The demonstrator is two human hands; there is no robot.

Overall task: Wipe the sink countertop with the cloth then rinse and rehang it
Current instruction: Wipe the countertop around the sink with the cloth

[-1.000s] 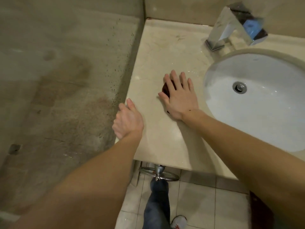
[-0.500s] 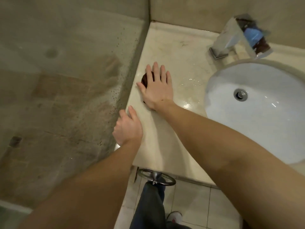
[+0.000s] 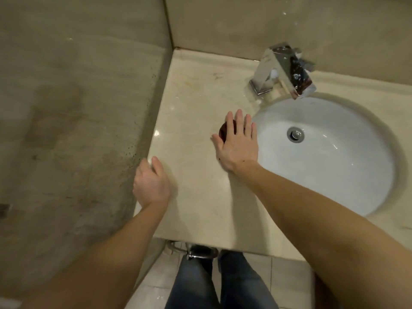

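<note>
My right hand [image 3: 238,143] lies flat, fingers spread, pressing a dark red cloth [image 3: 223,131] onto the beige marble countertop [image 3: 196,103], just left of the white basin [image 3: 334,166]. Only a small part of the cloth shows past my thumb and forefinger; the rest is under my palm. My left hand [image 3: 151,184] rests on the counter's left front edge beside the wall, fingers curled over the edge, holding nothing else.
A chrome square faucet [image 3: 283,70] stands behind the basin, whose drain [image 3: 295,134] is visible. A stained wall panel [image 3: 78,130] borders the counter's left side. Below the front edge hang a metal ring holder [image 3: 196,253], my jeans, and floor tiles.
My right hand with the cloth slid from mid-counter left toward the wall, then back right to the basin's rim. My left hand stayed on the counter edge.
</note>
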